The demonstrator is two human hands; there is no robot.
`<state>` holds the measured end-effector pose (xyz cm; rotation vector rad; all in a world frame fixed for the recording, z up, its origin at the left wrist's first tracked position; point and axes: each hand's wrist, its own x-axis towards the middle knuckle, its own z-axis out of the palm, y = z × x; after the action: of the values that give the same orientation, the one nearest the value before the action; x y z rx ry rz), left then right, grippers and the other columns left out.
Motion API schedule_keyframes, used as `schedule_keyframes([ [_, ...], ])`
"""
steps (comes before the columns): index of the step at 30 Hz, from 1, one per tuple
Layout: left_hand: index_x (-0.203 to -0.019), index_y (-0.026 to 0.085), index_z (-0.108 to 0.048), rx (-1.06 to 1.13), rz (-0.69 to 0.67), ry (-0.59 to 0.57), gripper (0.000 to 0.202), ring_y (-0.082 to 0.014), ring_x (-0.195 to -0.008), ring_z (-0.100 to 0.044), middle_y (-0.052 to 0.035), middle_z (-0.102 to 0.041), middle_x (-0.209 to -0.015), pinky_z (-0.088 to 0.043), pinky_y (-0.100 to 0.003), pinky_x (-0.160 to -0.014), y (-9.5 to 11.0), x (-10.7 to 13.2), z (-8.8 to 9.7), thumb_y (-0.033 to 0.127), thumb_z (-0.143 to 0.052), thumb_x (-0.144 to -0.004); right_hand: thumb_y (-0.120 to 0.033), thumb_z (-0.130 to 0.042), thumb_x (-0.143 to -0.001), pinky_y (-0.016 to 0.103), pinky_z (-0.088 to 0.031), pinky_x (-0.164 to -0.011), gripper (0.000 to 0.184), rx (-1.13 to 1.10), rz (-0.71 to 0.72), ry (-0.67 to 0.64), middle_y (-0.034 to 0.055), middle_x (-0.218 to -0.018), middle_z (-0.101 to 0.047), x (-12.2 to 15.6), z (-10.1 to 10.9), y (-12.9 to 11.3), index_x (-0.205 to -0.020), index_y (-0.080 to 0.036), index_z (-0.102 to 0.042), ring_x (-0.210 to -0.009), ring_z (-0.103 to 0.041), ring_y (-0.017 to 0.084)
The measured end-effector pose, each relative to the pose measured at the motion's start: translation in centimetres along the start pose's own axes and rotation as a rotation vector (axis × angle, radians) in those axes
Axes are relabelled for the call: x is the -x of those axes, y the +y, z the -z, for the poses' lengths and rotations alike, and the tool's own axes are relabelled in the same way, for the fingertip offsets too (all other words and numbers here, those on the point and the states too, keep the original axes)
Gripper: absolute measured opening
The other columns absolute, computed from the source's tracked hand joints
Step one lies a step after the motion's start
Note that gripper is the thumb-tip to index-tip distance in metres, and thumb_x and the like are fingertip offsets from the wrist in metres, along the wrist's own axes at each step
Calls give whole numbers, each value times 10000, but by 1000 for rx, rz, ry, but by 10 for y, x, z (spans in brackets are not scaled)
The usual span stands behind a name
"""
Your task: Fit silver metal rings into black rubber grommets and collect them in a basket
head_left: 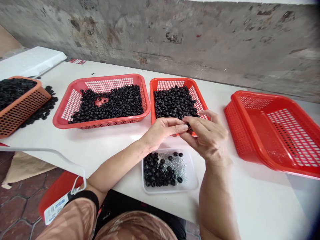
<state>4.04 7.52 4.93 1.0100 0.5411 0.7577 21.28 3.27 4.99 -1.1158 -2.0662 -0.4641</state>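
My left hand (162, 132) and my right hand (208, 138) meet over the front edge of a red basket (197, 93). Both are closed, with fingertips pinched together around one small black ring-shaped piece (188, 125), mostly hidden by the fingers. Many similar black round pieces (173, 101) with holes fill that basket. Below my hands stands a clear plastic tray (192, 180), holding loose black pieces (156, 170) on its left and many tiny clear or silvery beads (178, 165) on its right.
Left of centre, another red basket (72, 90) holds more black pieces. An orange basket (27, 106) at far left is heaped with black parts, some spilled beside it (46, 108). Stacked red baskets (252, 126) stand on the right. A grey wall (150, 36) backs the white table (105, 143).
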Motion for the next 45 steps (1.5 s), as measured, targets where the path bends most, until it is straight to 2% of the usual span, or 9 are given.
schedule_keyframes([
  [7,-764,158,-728,-8,-27,-34,333,-93,-725,-506,8,-637,-759,-395,-273,-735,-3,1,-2,479,-814,-773,-294,-716,-944,454,-508,-1013,178,-67,-88,38,-7,-937,-813,1,-3,2,-1122,-278,-711,-733,-745,186],
  [13,-770,156,-735,66,-58,22,299,-123,-796,-612,-8,-680,-771,-471,-285,-815,-9,-4,-4,438,-834,-758,-301,-713,-955,437,-474,-1028,221,-40,-104,9,19,-981,-817,1,-6,-2,-1167,-240,-706,-747,-751,178],
  [18,-776,157,-742,61,-37,106,255,-119,-772,-619,0,-675,-720,-489,-271,-788,-11,-6,-3,393,-838,-758,-279,-687,-963,442,-452,-1044,318,-21,-137,-18,63,-1104,-805,1,-10,-5,-1275,-222,-666,-899,-770,217],
  [25,-790,158,-752,24,-112,103,278,-126,-793,-623,-5,-680,-741,-495,-277,-809,-9,-6,-2,420,-840,-764,-211,-641,-963,427,-431,-1032,254,24,-164,-33,61,-1136,-801,-2,-11,-9,-1215,-226,-663,-938,-770,220],
  [29,-816,166,-773,11,-134,52,319,-118,-797,-612,-5,-682,-768,-485,-270,-828,-5,-4,1,476,-835,-773,-189,-637,-965,408,-436,-1015,186,48,-138,-2,51,-1105,-808,-2,-9,-7,-1146,-223,-666,-892,-772,200],
  [34,-894,178,-798,-10,7,-80,358,-105,-782,-591,-3,-678,-787,-461,-260,-786,-4,-6,9,509,-842,-766,-306,-695,-954,420,-461,-993,162,54,-120,26,34,-1089,-811,1,-3,1,-1105,-248,-689,-915,-773,215],
  [38,-846,167,-792,-9,32,-62,361,-95,-764,-578,-1,-673,-796,-453,-264,-782,-5,-7,12,497,-872,-724,-268,-696,-945,393,-504,-943,133,-1,-83,3,18,-1034,-811,0,-2,0,-1077,-247,-696,-874,-758,200],
  [41,-787,158,-776,2,33,-36,356,-86,-725,-549,12,-646,-742,-438,-253,-743,-4,-7,12,474,-901,-681,-235,-664,-967,348,-525,-836,32,23,-50,2,12,-890,-789,-3,-3,-3,-992,-228,-684,-760,-717,175],
  [45,-757,153,-762,-12,28,-17,394,-84,-703,-542,15,-635,-711,-439,-246,-723,-2,-6,12,509,-902,-667,-247,-635,-998,316,-527,-789,89,64,5,5,0,-749,-726,-4,-6,-5,-923,-208,-661,-663,-659,154],
])
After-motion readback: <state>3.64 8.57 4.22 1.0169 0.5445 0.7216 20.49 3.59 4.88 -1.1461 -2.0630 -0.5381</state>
